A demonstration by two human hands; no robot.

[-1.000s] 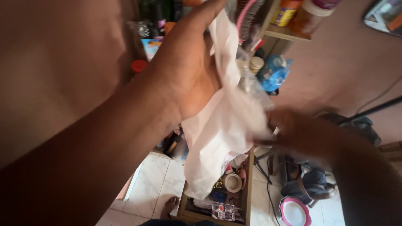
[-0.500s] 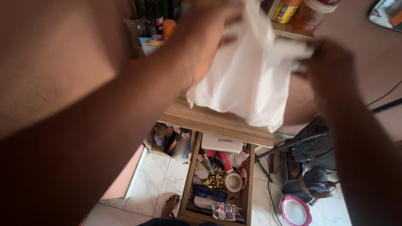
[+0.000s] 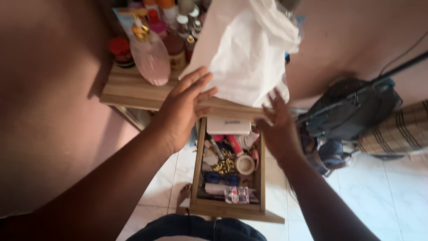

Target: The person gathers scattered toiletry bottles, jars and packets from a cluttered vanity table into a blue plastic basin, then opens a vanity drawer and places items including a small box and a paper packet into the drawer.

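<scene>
Nearest, below the open drawer [image 3: 229, 169], a fold of dark blue cloth sits at the bottom edge of the view, over pale floor tiles [image 3: 392, 196].

The drawer, pulled out from under the wooden counter [image 3: 129, 89]: holds a white box at its back, a roll of tape, gold trinkets and small tubes.

Left hand [image 3: 180, 111]: fingers spread and apart, flat at the counter's front edge just left of the drawer; clamped on nothing. Half a second ago it gripped the white cloth; that grip is now let go.

Right hand [image 3: 278, 129]: fingers spread, open, above the drawer's right side, its fingertips close under the cloth's lower hem; contact cannot be told.

White cloth [image 3: 247, 49]: crumpled, standing on the counter behind the drawer, released by both hands since the earlier frame, so it appears set down.

Left of the cloth: a pink pump bottle [image 3: 149, 56] and other jars.

Right of the drawer: a dark bag [image 3: 352, 109] against the wall.
</scene>
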